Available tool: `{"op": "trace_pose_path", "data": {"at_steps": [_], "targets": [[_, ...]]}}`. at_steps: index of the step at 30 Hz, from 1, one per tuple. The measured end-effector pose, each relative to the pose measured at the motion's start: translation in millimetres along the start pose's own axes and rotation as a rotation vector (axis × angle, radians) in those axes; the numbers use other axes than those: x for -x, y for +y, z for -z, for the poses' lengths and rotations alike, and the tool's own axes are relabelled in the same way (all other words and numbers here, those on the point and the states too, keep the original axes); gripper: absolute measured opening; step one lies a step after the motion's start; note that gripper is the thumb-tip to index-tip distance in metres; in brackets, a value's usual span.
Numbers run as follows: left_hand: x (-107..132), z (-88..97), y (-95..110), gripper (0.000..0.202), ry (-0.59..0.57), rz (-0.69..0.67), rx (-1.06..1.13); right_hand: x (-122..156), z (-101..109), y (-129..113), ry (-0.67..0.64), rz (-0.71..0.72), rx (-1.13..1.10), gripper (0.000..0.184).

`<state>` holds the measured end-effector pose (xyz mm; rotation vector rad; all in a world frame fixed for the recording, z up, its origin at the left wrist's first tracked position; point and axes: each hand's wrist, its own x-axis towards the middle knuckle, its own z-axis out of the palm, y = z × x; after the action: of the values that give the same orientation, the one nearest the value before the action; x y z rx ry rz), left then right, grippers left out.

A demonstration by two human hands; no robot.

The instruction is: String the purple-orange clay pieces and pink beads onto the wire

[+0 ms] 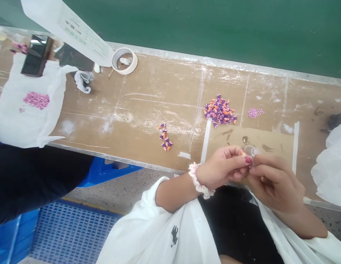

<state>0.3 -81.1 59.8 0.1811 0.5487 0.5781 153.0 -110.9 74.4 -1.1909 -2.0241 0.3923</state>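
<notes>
My left hand [224, 167] and my right hand [275, 179] meet over the near edge of the brown worktable [148, 106]. Both pinch a small clear plastic piece [251, 150] between their fingertips. A white scrunchie [199, 181] sits on my left wrist. Just beyond the hands lies a heap of small purple-and-orange pieces [220, 110], with a tiny pile of pale purple pieces [255, 112] to its right. A smaller row of purple-and-orange pieces [165, 137] lies to the left of my hands.
A tape roll [124, 60] and a paper sheet [68, 25] lie at the table's far left. A white bag [27, 106] holds pink pieces [36, 99]. Another white bag [331, 172] is at the right edge. Blue crates [71, 231] stand below, beside another person's dark sleeve [35, 176].
</notes>
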Motion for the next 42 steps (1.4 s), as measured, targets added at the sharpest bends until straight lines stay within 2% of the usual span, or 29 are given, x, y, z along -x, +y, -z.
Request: {"op": "trace_pose_path", "data": {"at_steps": [3, 5, 9, 14, 17, 20, 23, 29, 32, 35, 38, 42], "targets": [[-3, 4.1, -2, 0.046, 0.012, -0.017, -0.016, -2, -3, 3, 0.023, 0.179, 0.105, 0.025], [-6, 7.9, -3, 0.043, -0.029, -0.033, -0.014, -5, -2, 5, 0.030, 0.183, 0.116, 0.025], [-9, 14.9, -4, 0.038, -0.122, -0.092, -0.010, -8, 4, 11, 0.009, 0.025, -0.141, 0.025], [-8, 19.9, -1, 0.031, -0.180, -0.198, -0.136, -2, 8, 23, 0.248, -0.157, -0.291, 0.031], [-7, 21.4, 1, 0.026, -0.188, -0.270, -0.215, 2, 9, 34, 0.265, -0.169, -0.304, 0.031], [-7, 21.5, 3, 0.025, -0.161, -0.343, -0.268, 3, 13, 45, 0.184, -0.153, -0.261, 0.030], [-6, 19.9, 6, 0.026, -0.121, -0.362, -0.330, 3, 18, 50, 0.119, -0.158, -0.225, 0.028], [-3, 14.2, 8, 0.031, -0.065, -0.352, -0.396, -2, 16, 35, 0.000, -0.059, -0.155, 0.032], [-5, 14.7, 7, 0.031, -0.042, -0.361, -0.415, -4, 12, 33, 0.015, 0.001, -0.048, 0.028], [-11, 20.6, 9, 0.032, 0.051, -0.388, -0.445, -6, 10, 45, 0.061, -0.077, 0.150, 0.016], [-19, 30.0, 16, 0.033, 0.160, -0.440, -0.486, -9, 11, 66, 0.032, -0.200, 0.258, 0.004], [-26, 37.7, 27, 0.032, 0.269, -0.521, -0.430, -13, 16, 84, 0.023, -0.298, 0.311, 0.009]]}}
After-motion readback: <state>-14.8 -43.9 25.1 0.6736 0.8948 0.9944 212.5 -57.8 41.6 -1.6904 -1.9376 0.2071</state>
